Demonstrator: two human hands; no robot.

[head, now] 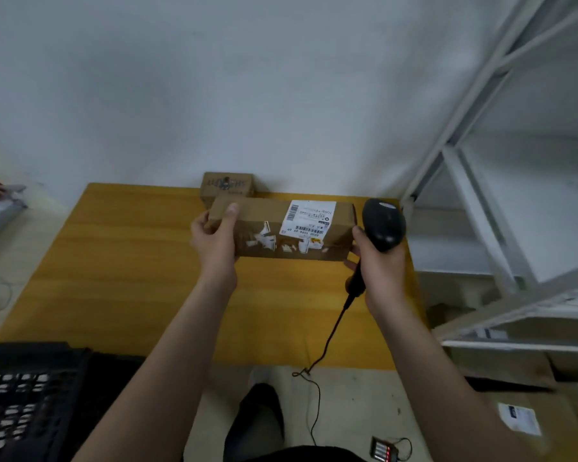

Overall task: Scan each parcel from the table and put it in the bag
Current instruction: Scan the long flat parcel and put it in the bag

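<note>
A long brown cardboard parcel with a white barcode label on its right part is held above the yellow wooden table. My left hand grips its left end, thumb on top. My right hand holds a black barcode scanner upright just off the parcel's right end, its cable trailing down over the table's front edge. A second, smaller brown parcel stands at the table's back edge against the wall. No bag can be made out for certain.
A black perforated plastic crate sits at the lower left. White metal shelving rises on the right. Cardboard boxes lie on the floor at the lower right, and a small battery pack lies near my feet.
</note>
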